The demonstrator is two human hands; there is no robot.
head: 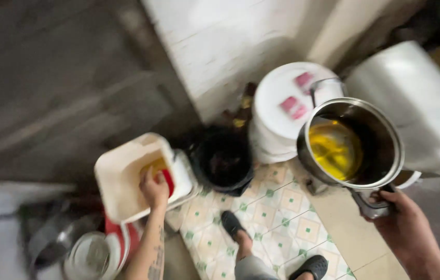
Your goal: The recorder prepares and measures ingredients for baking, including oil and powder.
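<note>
My right hand (405,223) grips the handle of a steel pot (373,150) that holds yellow liquid (335,149), raised above the floor. My left hand (153,190) rests on the rim of a cream square plastic container (121,176) with a yellow opening and a red cap by my fingers. My feet in black sandals (232,224) stand on the patterned tile floor.
A black bucket (223,161) stands between the container and a white lidded bucket (282,111) with pink objects on top. A white bag or bin (417,103) is at the right. A glass lid (91,255) and metal pan lie at the lower left. A white wall rises behind.
</note>
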